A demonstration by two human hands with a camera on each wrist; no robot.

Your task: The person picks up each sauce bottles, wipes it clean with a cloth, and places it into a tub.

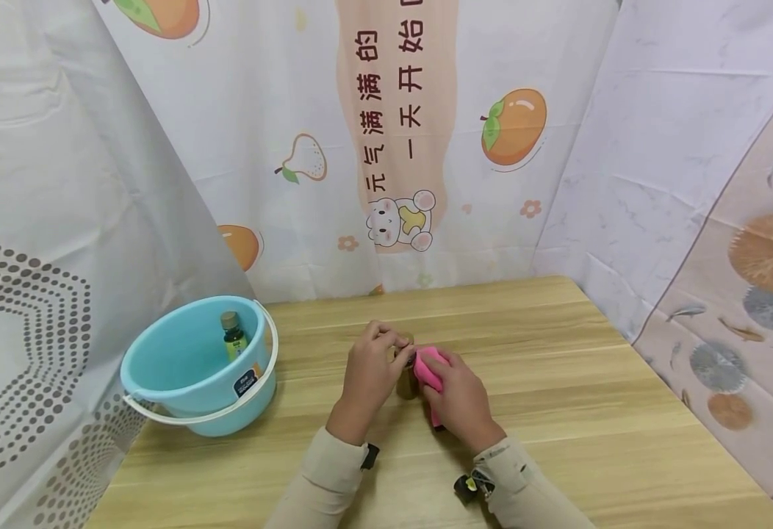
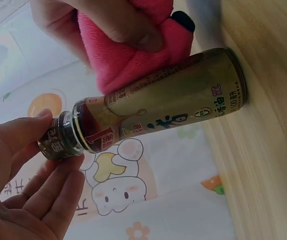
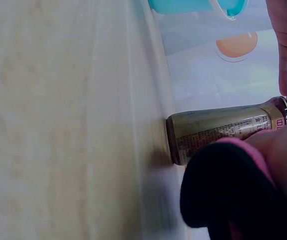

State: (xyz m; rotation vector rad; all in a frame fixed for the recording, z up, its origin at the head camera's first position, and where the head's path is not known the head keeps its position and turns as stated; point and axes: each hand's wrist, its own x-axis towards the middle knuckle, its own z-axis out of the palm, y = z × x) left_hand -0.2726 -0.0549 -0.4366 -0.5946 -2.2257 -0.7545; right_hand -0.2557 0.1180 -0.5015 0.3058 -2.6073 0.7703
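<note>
A sesame oil bottle (image 2: 168,102) with a gold label stands upright on the table between my hands. My left hand (image 1: 368,371) pinches its gold cap (image 2: 56,140) between thumb and fingers, as the left wrist view shows. From the other side, my right hand (image 1: 461,400) grips a bunched pink plush cloth (image 1: 444,369), its thumb across it. That cloth (image 2: 128,55) lies against the bottle's side near the shoulder. A black part of the cloth (image 3: 228,185) fills the lower right wrist view and hides part of the bottle (image 3: 223,127).
On the left of the wooden table (image 1: 558,382) stands a light blue bucket (image 1: 181,397) with a white handle. A small dark bottle with a yellow-green label (image 1: 234,336) leans inside it. Printed curtains (image 1: 281,242) hang behind and at both sides.
</note>
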